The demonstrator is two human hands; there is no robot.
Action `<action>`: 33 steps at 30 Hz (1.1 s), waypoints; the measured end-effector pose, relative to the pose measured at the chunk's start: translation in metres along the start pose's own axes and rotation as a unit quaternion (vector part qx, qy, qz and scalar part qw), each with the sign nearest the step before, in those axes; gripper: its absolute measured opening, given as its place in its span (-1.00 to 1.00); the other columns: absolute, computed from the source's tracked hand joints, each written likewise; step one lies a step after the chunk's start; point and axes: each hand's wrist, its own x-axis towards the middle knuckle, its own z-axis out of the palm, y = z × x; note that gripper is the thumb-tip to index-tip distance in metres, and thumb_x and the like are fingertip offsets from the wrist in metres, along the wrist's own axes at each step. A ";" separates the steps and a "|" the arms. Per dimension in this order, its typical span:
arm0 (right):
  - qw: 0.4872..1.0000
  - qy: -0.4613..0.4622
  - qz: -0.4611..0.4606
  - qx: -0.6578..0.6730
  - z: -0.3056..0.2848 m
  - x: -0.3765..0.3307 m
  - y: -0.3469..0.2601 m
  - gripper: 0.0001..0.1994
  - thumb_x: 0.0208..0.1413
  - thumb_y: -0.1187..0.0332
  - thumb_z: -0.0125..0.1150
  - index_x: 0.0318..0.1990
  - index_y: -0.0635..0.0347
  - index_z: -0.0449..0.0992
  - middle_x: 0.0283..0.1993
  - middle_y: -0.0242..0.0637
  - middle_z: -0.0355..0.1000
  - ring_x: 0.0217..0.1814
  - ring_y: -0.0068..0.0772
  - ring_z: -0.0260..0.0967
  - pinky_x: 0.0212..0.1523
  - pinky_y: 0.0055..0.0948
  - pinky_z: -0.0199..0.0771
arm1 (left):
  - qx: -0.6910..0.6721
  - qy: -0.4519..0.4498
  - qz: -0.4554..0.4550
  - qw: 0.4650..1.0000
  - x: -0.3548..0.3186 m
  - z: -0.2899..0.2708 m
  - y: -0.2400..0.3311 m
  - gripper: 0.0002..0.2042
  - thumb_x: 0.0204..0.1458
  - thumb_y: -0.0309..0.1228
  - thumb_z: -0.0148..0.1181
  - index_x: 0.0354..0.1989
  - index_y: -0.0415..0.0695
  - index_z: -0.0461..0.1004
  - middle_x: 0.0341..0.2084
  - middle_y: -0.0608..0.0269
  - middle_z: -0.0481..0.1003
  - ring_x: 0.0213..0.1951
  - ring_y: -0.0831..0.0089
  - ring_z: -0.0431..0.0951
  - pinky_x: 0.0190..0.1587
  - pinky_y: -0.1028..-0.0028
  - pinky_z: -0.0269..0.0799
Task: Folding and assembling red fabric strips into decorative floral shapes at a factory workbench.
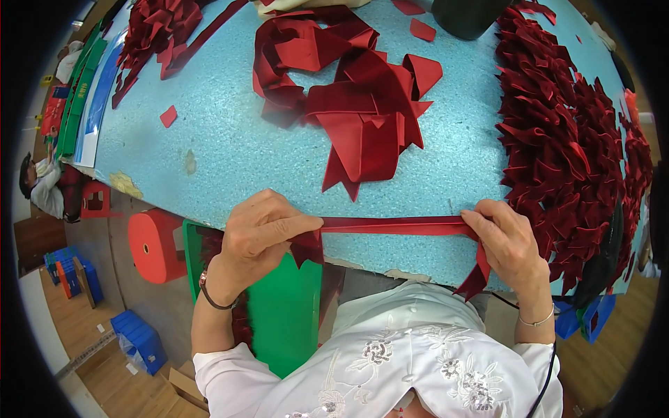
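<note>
Stretched level between my hands is a dark red ribbon point(397, 225), its lighter red side partly folded into view, just over the table's near edge. My left hand point(261, 226) pinches it at one end, and a notched tail hangs below the fingers. At the other end my right hand point(507, 237) pinches it between thumb and fingers, with another tail drooping beneath. Farther off on the blue table point(223, 132) lies a loose heap of red ribbon strips point(362, 111), some with V-cut ends.
Made-up ribbon pieces point(550, 139) cover the table's right side in rows. More ribbon point(157, 35) is bunched at the far left. A black container point(467, 15) stands at the back. Left of me are a green bin point(286, 313) and a red stool point(157, 245). Another person point(45, 184) sits far left.
</note>
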 end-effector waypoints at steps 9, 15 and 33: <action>0.998 -0.033 0.006 -0.044 -0.004 0.003 -0.003 -0.66 -0.22 0.65 0.22 -0.17 0.37 0.48 -0.30 -0.18 0.34 -0.40 -0.27 0.35 -0.46 -0.38 0.39 | -0.070 -0.030 -0.144 0.987 0.012 -0.008 0.005 -0.55 -0.42 -0.81 0.09 -0.30 -0.12 0.62 -0.59 0.26 0.46 -0.50 0.33 0.42 -0.45 0.43 0.36; 0.997 -0.037 -0.006 -0.073 -0.005 0.001 -0.001 -0.65 -0.22 0.65 0.21 -0.16 0.37 0.48 -0.28 -0.19 0.33 -0.38 -0.25 0.34 -0.44 -0.38 0.39 | 0.006 -0.081 -0.151 0.985 0.022 -0.009 0.017 -0.52 -0.43 -0.82 0.01 -0.28 -0.15 0.62 -0.53 0.22 0.48 -0.45 0.36 0.46 -0.42 0.46 0.35; 0.995 0.056 0.072 0.043 -0.015 -0.031 -0.001 -0.80 -0.14 0.65 0.21 -0.29 0.30 0.44 -0.36 -0.22 0.38 -0.45 -0.26 0.30 -0.48 -0.41 0.31 | 0.254 -0.072 -0.017 0.964 0.023 0.013 0.041 -0.72 -0.37 -0.70 0.16 -0.39 -0.19 0.59 -0.63 0.19 0.36 -0.49 0.29 0.38 -0.43 0.36 0.35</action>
